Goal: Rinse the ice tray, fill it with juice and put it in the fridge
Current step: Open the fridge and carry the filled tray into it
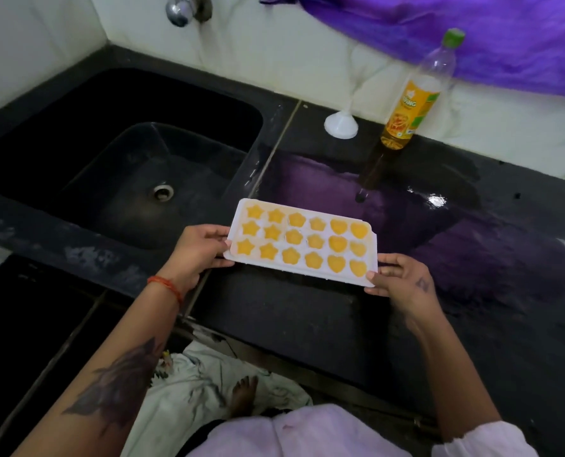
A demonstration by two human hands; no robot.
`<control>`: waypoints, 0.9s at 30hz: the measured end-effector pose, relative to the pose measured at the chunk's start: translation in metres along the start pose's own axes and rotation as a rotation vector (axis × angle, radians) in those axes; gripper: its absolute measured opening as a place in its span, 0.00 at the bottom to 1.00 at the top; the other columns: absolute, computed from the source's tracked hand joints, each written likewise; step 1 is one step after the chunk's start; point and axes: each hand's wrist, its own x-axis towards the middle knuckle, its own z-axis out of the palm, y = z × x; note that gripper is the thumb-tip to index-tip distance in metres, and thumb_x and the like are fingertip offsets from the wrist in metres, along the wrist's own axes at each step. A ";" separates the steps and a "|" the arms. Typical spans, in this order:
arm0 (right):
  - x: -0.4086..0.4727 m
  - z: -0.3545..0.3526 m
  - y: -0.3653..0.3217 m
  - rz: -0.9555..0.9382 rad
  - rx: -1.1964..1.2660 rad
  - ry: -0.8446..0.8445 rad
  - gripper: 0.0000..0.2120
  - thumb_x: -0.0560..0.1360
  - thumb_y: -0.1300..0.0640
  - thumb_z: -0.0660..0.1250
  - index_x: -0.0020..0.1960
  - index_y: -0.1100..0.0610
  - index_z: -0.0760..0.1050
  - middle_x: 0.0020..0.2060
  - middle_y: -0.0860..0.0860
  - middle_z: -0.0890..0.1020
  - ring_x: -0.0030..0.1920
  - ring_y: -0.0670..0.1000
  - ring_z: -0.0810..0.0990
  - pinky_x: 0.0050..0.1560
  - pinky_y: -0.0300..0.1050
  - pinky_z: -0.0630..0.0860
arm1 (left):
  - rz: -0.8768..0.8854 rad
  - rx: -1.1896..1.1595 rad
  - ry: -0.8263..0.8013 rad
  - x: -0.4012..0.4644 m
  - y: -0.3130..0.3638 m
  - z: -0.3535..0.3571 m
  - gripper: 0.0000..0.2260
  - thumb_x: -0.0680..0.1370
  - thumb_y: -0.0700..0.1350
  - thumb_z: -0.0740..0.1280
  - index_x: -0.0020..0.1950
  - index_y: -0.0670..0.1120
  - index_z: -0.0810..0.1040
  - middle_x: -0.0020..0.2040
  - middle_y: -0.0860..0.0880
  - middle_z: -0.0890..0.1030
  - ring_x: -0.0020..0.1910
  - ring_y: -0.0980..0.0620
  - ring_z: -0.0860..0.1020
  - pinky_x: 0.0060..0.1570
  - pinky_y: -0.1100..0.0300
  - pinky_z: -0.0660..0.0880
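A white ice tray (pixel 307 275) with star, flower and heart moulds is full of orange juice. It is held level just above the black counter (pixel 307 324), right of the sink. My left hand (pixel 195 252) grips its left short edge, thumb on the rim. My right hand (pixel 403 278) grips its right near corner. A juice bottle (pixel 416 100) with a green cap stands at the back of the counter, nearly empty, with a little orange juice at the bottom.
A black sink (pixel 119 153) with a drain (pixel 163 191) lies to the left, under a chrome tap (pixel 183 9). A white funnel (pixel 341 123) stands mouth-down beside the bottle. Purple cloth (pixel 472 28) hangs on the wall behind. A bare foot (pixel 243 394) and white cloth show below the counter.
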 end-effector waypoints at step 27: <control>-0.135 0.207 -0.035 -0.335 -0.314 -1.069 0.14 0.69 0.69 0.71 0.49 0.54 0.75 0.40 0.54 0.83 0.40 0.50 0.84 0.32 0.37 0.81 | -0.039 -0.565 0.978 -0.320 -0.157 -0.135 0.09 0.76 0.29 0.62 0.51 0.40 0.76 0.39 0.45 0.80 0.27 0.57 0.81 0.27 0.64 0.79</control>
